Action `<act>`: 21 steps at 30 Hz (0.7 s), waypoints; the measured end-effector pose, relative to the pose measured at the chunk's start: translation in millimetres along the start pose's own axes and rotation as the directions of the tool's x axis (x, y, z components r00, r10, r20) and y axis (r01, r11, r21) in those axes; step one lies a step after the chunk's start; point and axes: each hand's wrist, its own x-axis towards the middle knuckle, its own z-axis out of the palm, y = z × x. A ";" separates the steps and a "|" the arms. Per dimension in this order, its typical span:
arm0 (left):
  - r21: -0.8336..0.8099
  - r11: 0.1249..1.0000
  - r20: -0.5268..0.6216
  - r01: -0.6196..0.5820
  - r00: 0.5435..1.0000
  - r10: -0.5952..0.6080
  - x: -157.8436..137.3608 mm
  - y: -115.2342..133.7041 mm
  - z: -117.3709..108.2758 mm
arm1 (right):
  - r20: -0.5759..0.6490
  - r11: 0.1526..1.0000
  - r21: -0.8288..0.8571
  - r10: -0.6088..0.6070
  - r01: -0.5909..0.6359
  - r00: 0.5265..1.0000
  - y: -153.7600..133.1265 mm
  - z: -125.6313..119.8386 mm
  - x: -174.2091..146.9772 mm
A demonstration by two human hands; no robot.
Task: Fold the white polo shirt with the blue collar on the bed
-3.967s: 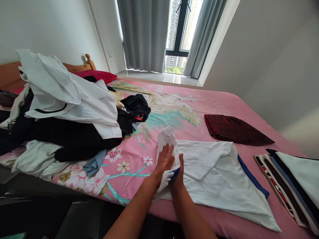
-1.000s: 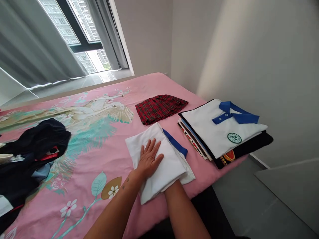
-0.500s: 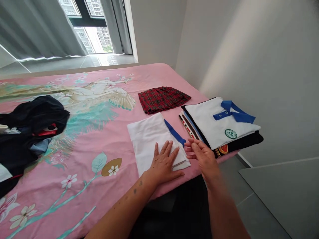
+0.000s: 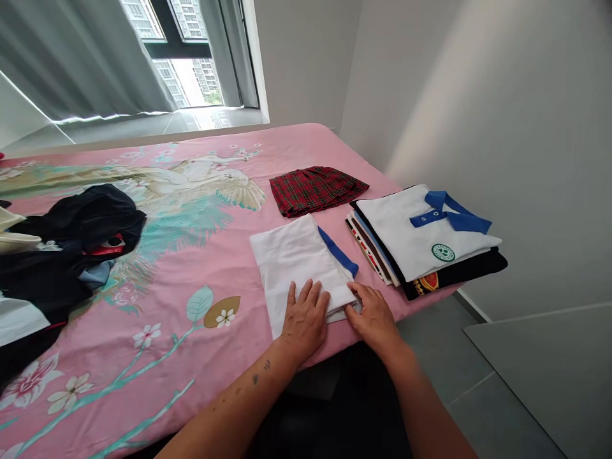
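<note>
A white shirt with a blue collar lies folded near the bed's front edge. My left hand rests flat on it, fingers stretched out. At the shirt's near right corner, my right hand has its thumb and fingers closed on the cloth edge. Just right of the shirt stands a stack of folded clothes, topped by a white polo shirt with a blue collar and a round green badge. A red plaid skirt lies flat behind the shirt.
Dark clothes lie in a loose heap on the left of the pink flowered bedspread. The stack sits close to the bed's right edge, beside the grey floor and a wall. A curtained window is at the back.
My right hand has come down and left, from above the bed edge onto the shirt's corner. My left hand has slid slightly nearer to me. The view has shifted a little left.
</note>
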 end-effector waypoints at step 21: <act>-0.033 0.991 0.009 0.129 0.992 -0.128 -45.5 -53.7 -7.3 | 0.195 0.908 -0.253 -0.290 0.334 0.937 -78.8 44.6 91.6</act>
